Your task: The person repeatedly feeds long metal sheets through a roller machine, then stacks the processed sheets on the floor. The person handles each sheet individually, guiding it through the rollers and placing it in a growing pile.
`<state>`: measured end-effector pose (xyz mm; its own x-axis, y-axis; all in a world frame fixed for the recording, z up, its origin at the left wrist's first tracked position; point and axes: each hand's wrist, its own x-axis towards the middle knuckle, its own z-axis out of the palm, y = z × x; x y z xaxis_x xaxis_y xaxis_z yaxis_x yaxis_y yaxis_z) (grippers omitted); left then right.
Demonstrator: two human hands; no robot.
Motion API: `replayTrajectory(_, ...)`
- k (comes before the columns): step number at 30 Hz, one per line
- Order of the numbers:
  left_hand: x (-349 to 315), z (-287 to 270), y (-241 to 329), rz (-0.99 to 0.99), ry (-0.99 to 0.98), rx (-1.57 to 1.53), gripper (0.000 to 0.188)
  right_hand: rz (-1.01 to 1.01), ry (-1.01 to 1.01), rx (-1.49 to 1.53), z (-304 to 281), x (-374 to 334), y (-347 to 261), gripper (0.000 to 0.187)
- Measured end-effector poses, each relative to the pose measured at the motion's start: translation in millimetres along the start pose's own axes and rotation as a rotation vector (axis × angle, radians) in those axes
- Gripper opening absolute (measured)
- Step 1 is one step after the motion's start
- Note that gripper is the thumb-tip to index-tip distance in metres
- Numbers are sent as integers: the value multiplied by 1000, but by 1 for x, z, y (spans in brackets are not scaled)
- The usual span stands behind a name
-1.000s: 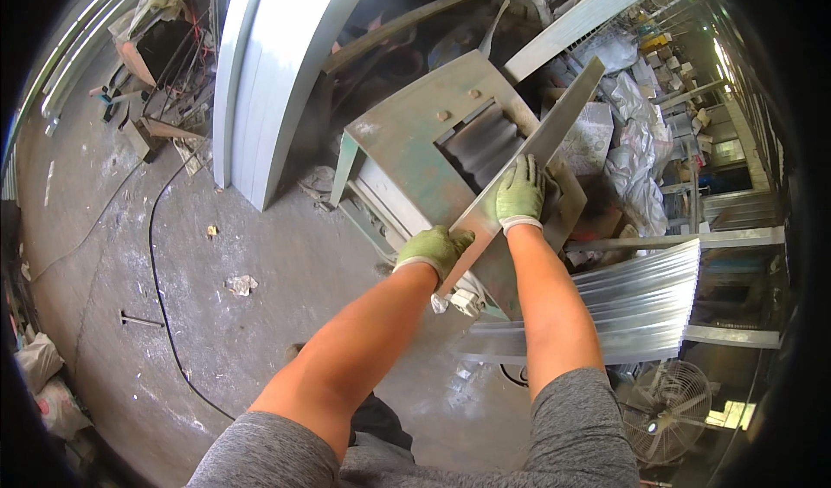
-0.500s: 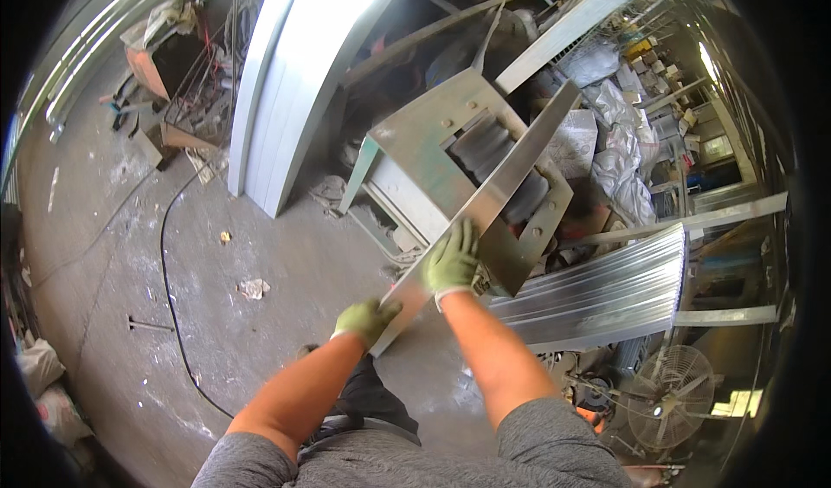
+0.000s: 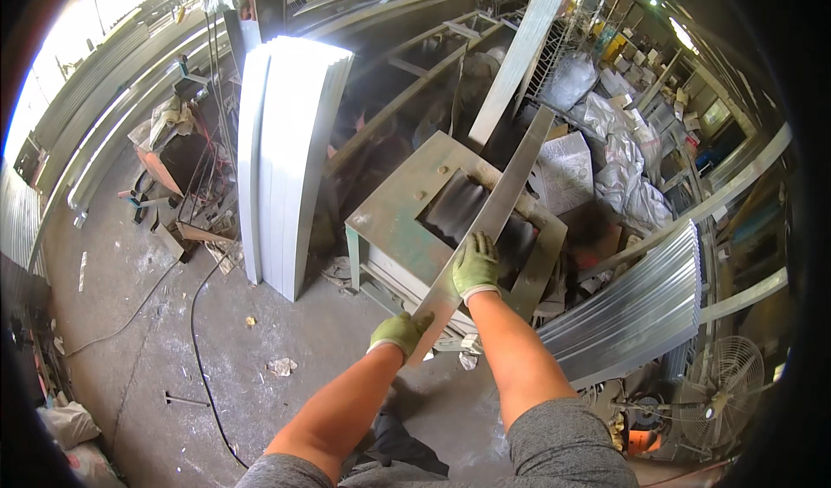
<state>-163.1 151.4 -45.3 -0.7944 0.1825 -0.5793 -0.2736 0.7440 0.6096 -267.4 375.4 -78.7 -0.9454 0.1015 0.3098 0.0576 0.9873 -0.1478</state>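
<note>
A long, flat metal strip [image 3: 450, 289] slants from my body up over a boxy machine [image 3: 394, 219] with worn green and grey paint. The machine's top has an opening with dark rollers [image 3: 467, 206] inside, which the strip partly covers. My left hand [image 3: 402, 332], in a green work glove, is closed around the near end of the strip. Farther up, my right hand [image 3: 476, 265], gloved the same way, holds the strip by its right side, its fingers lying along the metal. The undersides of both grips are hidden.
Tall, bright metal channels [image 3: 294, 168] stand left of the machine. On the right lie corrugated sheets [image 3: 632, 315], with a fan [image 3: 723, 393] below them. A black cable [image 3: 197, 332] crosses the concrete floor. Silvery sacks [image 3: 619, 146] and clutter lie behind.
My view has tilted up, showing more of the background. Both hands keep hold of the strip. Its near end now sits closer to the machine, and the right hand rests over the machine's near part.
</note>
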Motion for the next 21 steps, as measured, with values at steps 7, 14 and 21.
replayTrajectory(7, -36, 8, -59, -119, -20, 62, 84, -100, 209, 21, -12, 11, 14, 29)
replayTrajectory(14, -86, 27, -100, -99, 72, 70, 78, -82, 134, -57, 1, -7, 16, 48)
replayTrajectory(21, -124, 31, -158, -131, -17, -6, 81, -78, -59, 59, 5, -64, -11, 59)
